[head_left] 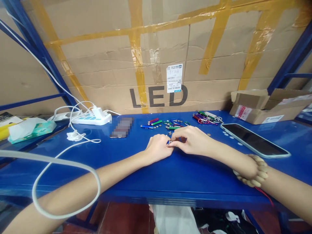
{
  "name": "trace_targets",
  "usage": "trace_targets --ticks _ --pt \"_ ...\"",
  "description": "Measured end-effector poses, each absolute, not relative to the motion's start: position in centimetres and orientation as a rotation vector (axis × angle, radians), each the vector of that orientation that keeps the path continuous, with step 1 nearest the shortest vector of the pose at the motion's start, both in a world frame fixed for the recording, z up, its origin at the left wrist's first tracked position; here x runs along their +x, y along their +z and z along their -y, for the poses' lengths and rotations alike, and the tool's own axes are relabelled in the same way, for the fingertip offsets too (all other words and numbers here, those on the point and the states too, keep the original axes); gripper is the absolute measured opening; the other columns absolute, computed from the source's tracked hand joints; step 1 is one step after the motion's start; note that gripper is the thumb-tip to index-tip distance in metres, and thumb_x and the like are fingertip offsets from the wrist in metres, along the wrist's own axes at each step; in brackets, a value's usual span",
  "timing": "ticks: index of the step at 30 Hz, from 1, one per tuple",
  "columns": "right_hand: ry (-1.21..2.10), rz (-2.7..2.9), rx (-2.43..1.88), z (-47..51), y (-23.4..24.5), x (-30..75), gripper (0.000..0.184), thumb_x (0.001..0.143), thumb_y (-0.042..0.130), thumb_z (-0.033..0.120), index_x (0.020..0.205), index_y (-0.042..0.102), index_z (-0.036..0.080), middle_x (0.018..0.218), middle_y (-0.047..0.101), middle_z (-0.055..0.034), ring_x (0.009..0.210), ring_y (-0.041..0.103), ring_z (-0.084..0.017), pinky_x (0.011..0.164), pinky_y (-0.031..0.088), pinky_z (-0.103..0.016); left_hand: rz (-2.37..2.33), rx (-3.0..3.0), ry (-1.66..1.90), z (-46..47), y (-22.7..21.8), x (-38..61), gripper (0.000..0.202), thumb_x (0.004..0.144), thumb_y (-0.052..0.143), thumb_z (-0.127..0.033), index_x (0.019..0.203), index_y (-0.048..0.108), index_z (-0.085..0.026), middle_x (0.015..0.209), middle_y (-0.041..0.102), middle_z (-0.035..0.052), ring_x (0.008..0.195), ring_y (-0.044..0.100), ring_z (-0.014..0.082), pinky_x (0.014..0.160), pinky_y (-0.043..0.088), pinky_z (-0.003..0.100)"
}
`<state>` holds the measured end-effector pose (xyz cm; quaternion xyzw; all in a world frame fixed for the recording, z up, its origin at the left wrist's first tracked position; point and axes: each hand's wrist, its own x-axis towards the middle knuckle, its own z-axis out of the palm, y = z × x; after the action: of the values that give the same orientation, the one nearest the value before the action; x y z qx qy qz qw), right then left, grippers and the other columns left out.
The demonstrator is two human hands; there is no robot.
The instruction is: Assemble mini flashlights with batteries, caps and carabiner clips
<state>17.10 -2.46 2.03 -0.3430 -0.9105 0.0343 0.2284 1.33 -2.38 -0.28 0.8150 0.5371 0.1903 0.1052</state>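
My left hand (159, 148) is closed around a small blue keychain flashlight (168, 142), of which only a bit of blue and a shiny metal end show. My right hand (191, 139) meets it there, thumb and forefinger pinched at that end; the fingers cover most of it. Just beyond the hands lie a blue metal tube (147, 127), red tubes (154, 121), a green tube (173, 128), carabiner clips (175, 121) and several small round coin-like discs. A bundle of coloured tubes with clips (206, 117) sits behind my right hand.
A phone (254, 140) lies at right, with white discs (229, 135) beside it, below an open carton (263, 107). At left are a power strip (92, 118), a dark phone (122, 127), a tissue pack (31, 129) and a looping white cable (97, 182). A large cardboard box (109, 71) stands behind.
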Motion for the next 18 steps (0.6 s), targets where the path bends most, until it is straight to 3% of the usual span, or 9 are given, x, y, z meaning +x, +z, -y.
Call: trace_targets --ticks 4,8,13,18 --pt "-0.078 2.702 -0.815 2.9 2.0 17.0 0.034 0.091 0.041 0.027 0.067 0.064 0.019 0.069 0.066 -0.0058 0.066 0.059 -0.015 0.059 0.035 -0.024 -1.597 2.462 0.45 2.8 -0.2 1.4 0.019 0.071 0.051 -0.022 0.054 0.059 -0.019 0.069 0.068 0.0102 0.076 0.065 0.0286 0.063 0.041 0.03" --pt "-0.132 2.717 -0.837 3.1 1.6 16.8 0.035 0.092 0.041 0.027 0.066 0.061 0.017 0.067 0.065 -0.0067 0.061 0.058 -0.015 0.056 0.034 -0.025 -1.626 2.485 0.378 3.0 0.0 1.4 0.019 0.071 0.05 -0.022 0.058 0.062 -0.018 0.076 0.07 0.0134 0.079 0.066 0.0312 0.065 0.043 0.033" --pt "0.075 2.595 -0.934 3.5 1.4 16.1 0.032 0.089 0.043 0.02 0.064 0.062 0.016 0.069 0.068 -0.0062 0.059 0.058 -0.014 0.059 0.039 -0.025 -1.653 2.472 0.388 3.1 0.2 1.4 0.019 0.071 0.049 -0.019 0.062 0.065 -0.019 0.077 0.071 0.0121 0.08 0.066 0.0291 0.064 0.042 0.031" --pt "0.18 2.442 -1.091 4.1 1.8 15.1 0.033 0.083 0.047 0.017 0.052 0.057 0.017 0.06 0.066 -0.0045 0.051 0.053 -0.013 0.052 0.033 -0.025 -1.651 2.419 0.471 3.4 0.5 1.4 0.02 0.07 0.049 -0.017 0.065 0.069 -0.018 0.074 0.072 0.0098 0.075 0.065 0.0265 0.059 0.039 0.029"
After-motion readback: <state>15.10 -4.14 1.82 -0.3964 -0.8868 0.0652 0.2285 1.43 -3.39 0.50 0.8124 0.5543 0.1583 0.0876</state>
